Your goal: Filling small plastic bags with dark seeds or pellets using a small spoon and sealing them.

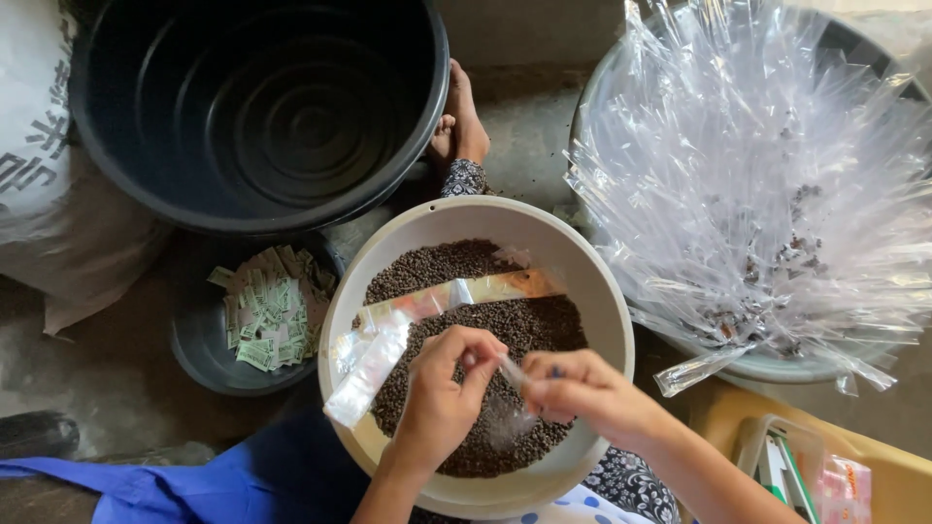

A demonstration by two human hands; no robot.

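Note:
A beige round basin [621, 320] sits in front of me, filled with small dark brown pellets [524, 325]. Over its near side both hands meet on one narrow clear plastic bag [512, 400]. My left hand [442, 398] pinches the bag's upper edge with fingers curled. My right hand [582, 388] grips the bag's other side, fingers closed around it. Two more clear bags [388, 340] lie across the pellets at the basin's left, one reaching over the rim.
A large empty black tub [257, 107] stands at top left, with a foot [464, 121] beside it. A smaller dark bowl [209, 349] holds several green-and-white sachets [272, 306]. A heap of clear bags [767, 184] fills a basin at right. A yellow container [874, 466] is at bottom right.

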